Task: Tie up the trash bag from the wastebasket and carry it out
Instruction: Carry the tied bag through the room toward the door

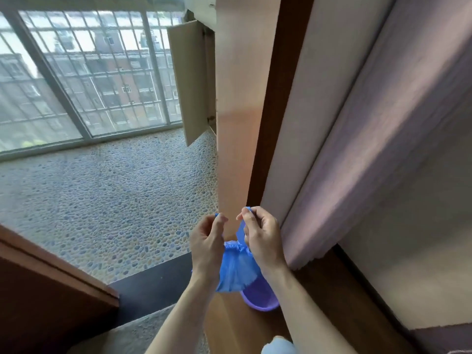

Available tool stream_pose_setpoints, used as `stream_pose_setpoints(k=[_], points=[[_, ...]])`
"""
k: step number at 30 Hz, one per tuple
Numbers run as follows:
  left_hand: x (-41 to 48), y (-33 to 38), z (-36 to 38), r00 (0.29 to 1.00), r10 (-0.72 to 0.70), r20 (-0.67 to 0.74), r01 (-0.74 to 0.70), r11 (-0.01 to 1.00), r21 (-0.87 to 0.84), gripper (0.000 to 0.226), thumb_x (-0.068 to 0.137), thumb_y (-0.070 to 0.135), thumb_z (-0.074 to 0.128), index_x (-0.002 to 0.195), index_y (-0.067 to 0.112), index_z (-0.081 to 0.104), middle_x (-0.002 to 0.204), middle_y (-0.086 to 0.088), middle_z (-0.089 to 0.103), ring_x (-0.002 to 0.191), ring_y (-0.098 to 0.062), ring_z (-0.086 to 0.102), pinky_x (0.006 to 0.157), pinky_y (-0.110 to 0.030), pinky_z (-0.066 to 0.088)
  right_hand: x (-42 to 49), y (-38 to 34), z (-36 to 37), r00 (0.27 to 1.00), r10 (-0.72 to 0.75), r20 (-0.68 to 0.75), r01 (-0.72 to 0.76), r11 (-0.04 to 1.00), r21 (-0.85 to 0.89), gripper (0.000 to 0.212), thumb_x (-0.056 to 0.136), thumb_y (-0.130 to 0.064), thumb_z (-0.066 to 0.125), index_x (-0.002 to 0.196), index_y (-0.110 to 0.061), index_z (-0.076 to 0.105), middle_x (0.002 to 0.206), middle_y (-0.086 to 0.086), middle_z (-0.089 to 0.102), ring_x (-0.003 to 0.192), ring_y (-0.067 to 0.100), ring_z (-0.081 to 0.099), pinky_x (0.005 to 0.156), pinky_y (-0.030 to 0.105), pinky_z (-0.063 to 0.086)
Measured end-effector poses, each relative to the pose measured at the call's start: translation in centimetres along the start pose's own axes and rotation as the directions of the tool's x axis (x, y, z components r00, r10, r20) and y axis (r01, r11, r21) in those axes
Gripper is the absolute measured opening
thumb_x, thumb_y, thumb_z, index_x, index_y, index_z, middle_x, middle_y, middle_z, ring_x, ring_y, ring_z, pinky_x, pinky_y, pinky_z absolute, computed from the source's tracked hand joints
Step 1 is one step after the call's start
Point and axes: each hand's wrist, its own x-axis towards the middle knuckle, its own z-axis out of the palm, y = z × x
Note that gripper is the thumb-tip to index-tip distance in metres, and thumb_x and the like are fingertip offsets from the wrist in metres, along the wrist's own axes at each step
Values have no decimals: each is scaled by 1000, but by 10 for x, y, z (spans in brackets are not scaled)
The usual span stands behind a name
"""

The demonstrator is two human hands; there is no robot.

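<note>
A blue plastic trash bag (pixel 236 270) hangs in the air between my hands, its mouth gathered into a puckered rim. My left hand (pixel 208 245) pinches one blue drawstring end at its fingertips. My right hand (pixel 263 237) grips the other blue strip, which runs down to the bag's gathered top. Below the bag stands a purple wastebasket (pixel 260 297) on the floor, mostly hidden by the bag and my right forearm.
A purple-grey curtain (pixel 370 139) hangs on the right beside a wooden door frame (pixel 270 98). A pebble-tiled balcony floor (pixel 109 200) stretches ahead to barred windows (pixel 84 72). An open cabinet door (pixel 189 80) juts out. A brown door (pixel 38 290) stands at left.
</note>
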Motion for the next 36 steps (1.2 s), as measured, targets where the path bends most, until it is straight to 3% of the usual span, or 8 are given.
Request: stream_pose_setpoints(k=[5, 9, 13, 17, 20, 25, 29, 36], points=[[11, 4, -22, 958, 32, -285, -49, 998, -51, 27, 93, 20, 63, 66, 23, 62, 54, 9, 40, 57, -17, 33, 56, -37, 30, 22, 4, 39, 978, -27, 208, 31, 999, -18, 23, 86, -46, 54, 69, -34, 66, 44, -14, 43, 46, 6, 35, 54, 36, 32], [11, 1, -34, 872, 50, -488, -115, 988, -104, 19, 82, 33, 60, 64, 26, 63, 55, 8, 40, 55, -17, 31, 53, -35, 27, 33, 8, 61, 922, -89, 378, 91, 996, 12, 23, 85, -43, 54, 67, -31, 62, 48, -11, 44, 50, 15, 40, 54, 40, 35], [-10, 0, -40, 722, 102, -685, -162, 986, -24, 17, 92, 21, 58, 77, 16, 61, 59, 8, 45, 54, -11, 35, 54, -32, 31, 35, 19, 77, 834, -133, 535, 108, 991, 77, 38, 84, -46, 54, 69, -11, 58, 52, 2, 44, 52, 22, 41, 54, 48, 38], [-46, -4, -45, 567, 113, -816, -182, 983, 10, 19, 93, 23, 56, 77, 15, 60, 52, 13, 44, 50, -6, 35, 52, -28, 31, 10, 19, 78, 685, -162, 710, 102, 987, 127, 36, 89, -33, 56, 73, 0, 61, 52, 2, 44, 49, 14, 39, 51, 32, 34], [-83, -10, -50, 461, 106, -881, -171, 985, 29, 22, 90, 29, 54, 70, 22, 60, 50, 14, 41, 49, -6, 33, 49, -29, 28, -13, 21, 81, 572, -123, 811, 40, 992, 122, 33, 91, -29, 57, 73, -1, 61, 55, 7, 43, 52, 19, 39, 53, 35, 34], [-160, -13, -67, 222, 76, -972, -142, 989, 45, 28, 99, 14, 51, 72, 13, 57, 47, 14, 38, 44, -3, 32, 47, -25, 27, -71, 16, 94, 351, -46, 935, -119, 988, 93, 30, 87, -30, 60, 63, -13, 58, 50, -2, 39, 50, 18, 36, 50, 34, 34], [-216, -13, -79, 15, 7, -1000, -179, 984, 5, 29, 100, 16, 51, 71, 13, 56, 44, 13, 36, 40, -2, 29, 42, -20, 25, -126, 8, 96, 151, -61, 987, -153, 985, 84, 33, 94, -21, 58, 62, -18, 59, 47, -10, 41, 48, 17, 36, 46, 24, 33], [-306, -20, -97, -269, -89, -959, -277, 961, -11, 30, 98, 18, 53, 69, 16, 59, 43, 13, 40, 41, -8, 32, 43, -20, 24, -227, 7, 100, -126, -66, 990, -150, 988, 47, 28, 90, -26, 59, 64, -15, 61, 49, -3, 44, 48, 16, 39, 47, 32, 38]])
